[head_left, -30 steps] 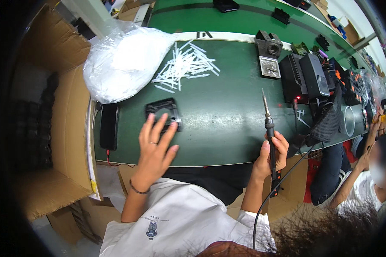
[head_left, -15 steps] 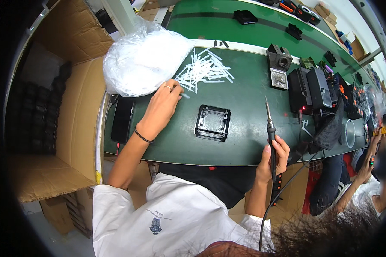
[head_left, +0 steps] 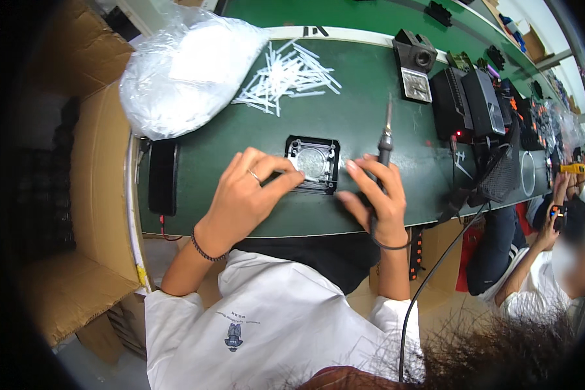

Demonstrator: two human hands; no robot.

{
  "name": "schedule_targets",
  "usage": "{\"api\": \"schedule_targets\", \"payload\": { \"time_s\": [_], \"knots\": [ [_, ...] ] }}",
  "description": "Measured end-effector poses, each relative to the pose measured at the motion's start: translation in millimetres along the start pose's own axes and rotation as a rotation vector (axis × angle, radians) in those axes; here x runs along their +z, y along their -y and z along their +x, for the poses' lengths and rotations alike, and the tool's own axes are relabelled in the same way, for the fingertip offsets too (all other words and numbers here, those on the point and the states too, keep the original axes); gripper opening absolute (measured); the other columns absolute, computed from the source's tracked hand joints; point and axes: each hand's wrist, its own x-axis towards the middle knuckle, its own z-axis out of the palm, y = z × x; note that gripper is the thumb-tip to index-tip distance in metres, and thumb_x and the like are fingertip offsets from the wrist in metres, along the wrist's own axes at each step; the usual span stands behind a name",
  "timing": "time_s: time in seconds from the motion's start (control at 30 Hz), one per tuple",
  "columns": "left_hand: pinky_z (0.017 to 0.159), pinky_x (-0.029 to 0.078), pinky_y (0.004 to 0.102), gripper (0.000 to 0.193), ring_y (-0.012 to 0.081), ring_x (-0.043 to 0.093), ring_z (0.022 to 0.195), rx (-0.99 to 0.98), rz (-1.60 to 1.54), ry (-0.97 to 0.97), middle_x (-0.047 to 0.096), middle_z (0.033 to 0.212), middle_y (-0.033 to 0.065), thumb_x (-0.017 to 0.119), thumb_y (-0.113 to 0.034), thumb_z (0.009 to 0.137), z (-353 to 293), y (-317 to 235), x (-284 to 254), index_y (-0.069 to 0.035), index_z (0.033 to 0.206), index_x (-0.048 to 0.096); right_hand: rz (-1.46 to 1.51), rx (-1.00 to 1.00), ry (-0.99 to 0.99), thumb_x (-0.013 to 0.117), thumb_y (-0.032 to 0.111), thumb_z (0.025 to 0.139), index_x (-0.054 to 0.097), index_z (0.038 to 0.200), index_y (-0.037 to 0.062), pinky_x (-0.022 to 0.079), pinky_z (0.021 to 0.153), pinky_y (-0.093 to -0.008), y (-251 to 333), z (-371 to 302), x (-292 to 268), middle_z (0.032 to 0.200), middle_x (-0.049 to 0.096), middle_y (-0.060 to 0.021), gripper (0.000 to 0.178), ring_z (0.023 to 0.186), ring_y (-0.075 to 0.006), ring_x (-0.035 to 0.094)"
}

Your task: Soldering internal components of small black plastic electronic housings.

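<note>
A square black frame (head_left: pixel 335 168) with a clear round middle lies on the green bench. My left hand (head_left: pixel 244 195) is at its left edge, thumb and forefinger pinched on a thin white strip (head_left: pixel 294 164), mostly hidden by the fingers. On the frame's other side, my right hand (head_left: pixel 383 198) holds a soldering iron (head_left: pixel 385 142) tucked against the palm, its tip pointing away from me. That hand's thumb and forefinger are spread toward the frame. Beyond my hands lies a loose pile of white strips (head_left: pixel 289 75).
A clear plastic bag of white contents (head_left: pixel 182 78) and a black phone (head_left: pixel 163 177) are on the left. An iron stand (head_left: pixel 414 68) and black boxes (head_left: pixel 452 104) line the right, with the cable (head_left: pixel 429 286) trailing below. A cardboard box (head_left: pixel 101 188) flanks the bench; a co-worker (head_left: pixel 539 273) sits far right.
My left hand has come from the strip pile to the frame with a strip. My right hand has moved left toward the frame with the iron, and the whole view has shifted.
</note>
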Motion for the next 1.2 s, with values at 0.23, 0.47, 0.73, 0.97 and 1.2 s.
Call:
{"api": "schedule_targets", "payload": {
  "time_s": [0.23,0.47,0.73,0.97,1.2],
  "knots": [
    [0.075,0.046,0.0327,0.032,0.018,0.055,0.086,0.052,0.054,0.07,0.065,0.103,-0.004,0.071,-0.008,0.081,-18.7,-3.8,36.0,-0.015,0.111,0.078,-0.08,0.057,0.162,0.093,0.017,0.065,0.073,0.13,0.0198,0.051,0.096,-0.0441,0.5,3.4,9.4,0.129,0.06,-0.0092,0.067,0.113,-0.0337,0.058],
    [0.077,0.045,0.0324,0.034,0.0175,0.054,0.088,0.07,0.061,0.1,0.064,0.103,-0.0039,0.072,-0.009,0.08,-23.5,-5.6,47.3,-0.013,0.113,0.078,-0.084,0.073,0.168,0.093,0.017,0.065,0.075,0.128,0.0207,0.052,0.095,-0.0434,0.1,1.8,9.2,0.129,0.061,-0.0088,0.066,0.112,-0.0325,0.058],
    [0.079,0.045,0.0328,0.038,0.0189,0.054,0.089,0.104,0.076,0.143,0.066,0.112,-0.0042,0.07,-0.007,0.081,-26.6,2.1,42.3,-0.013,0.118,0.077,-0.09,0.081,0.185,0.091,0.02,0.068,0.075,0.127,0.0211,0.051,0.096,-0.0431,1.2,4.4,10.3,0.128,0.06,-0.0084,0.061,0.114,-0.0325,0.058],
    [0.078,0.044,0.033,0.039,0.0185,0.056,0.108,0.109,0.106,0.19,0.065,0.122,-0.003,0.069,-0.009,0.082,-36.6,13.4,29.5,-0.012,0.12,0.075,-0.105,0.067,0.174,0.093,0.017,0.063,0.077,0.124,0.018,0.053,0.093,-0.0429,0.0,4.0,10.2,0.128,0.061,-0.0085,0.063,0.113,-0.0327,0.059],
    [0.09,0.043,0.0387,0.049,0.0225,0.056,0.108,0.06,0.085,0.18,0.064,0.125,-0.0003,0.066,0.008,0.076,-42.2,11.7,30.3,-0.013,0.119,0.076,-0.096,0.069,0.187,0.089,0.021,0.072,0.074,0.127,0.0204,0.051,0.094,-0.043,0.4,5.0,8.2,0.128,0.06,-0.0094,0.058,0.112,-0.0335,0.059]
  ]
}}
